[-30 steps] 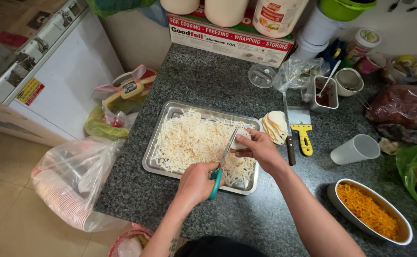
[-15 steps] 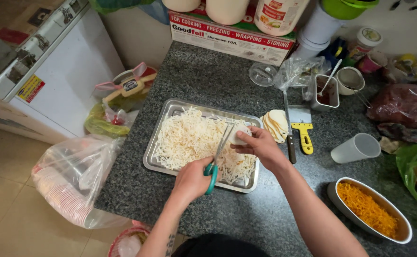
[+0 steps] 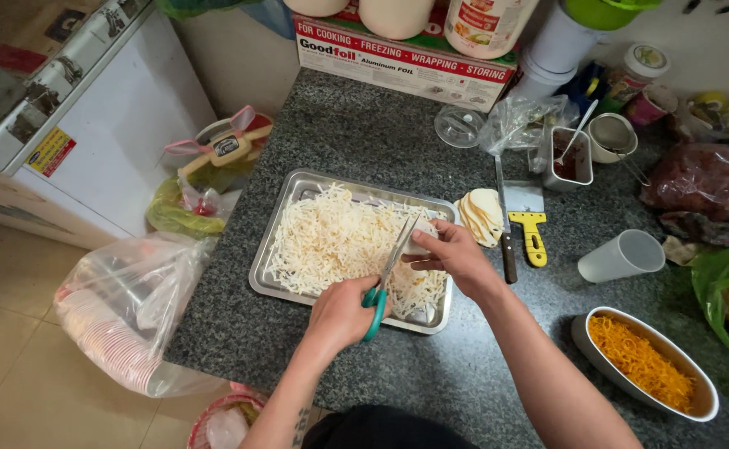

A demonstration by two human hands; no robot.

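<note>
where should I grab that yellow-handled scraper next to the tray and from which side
Grip the scraper by its yellow handle, the end nearer you, coming from above. It lies flat on the counter with its metal blade pointing away, and a knife lies close along its left, so approach from the open right side.

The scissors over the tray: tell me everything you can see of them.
The scissors have green handles and thin metal blades. The left hand grips the handles; the blades point up and away, slightly parted, towards a pale flat piece pinched in the right hand. They hang above the metal tray of pale shreds, near its front right corner.
</note>
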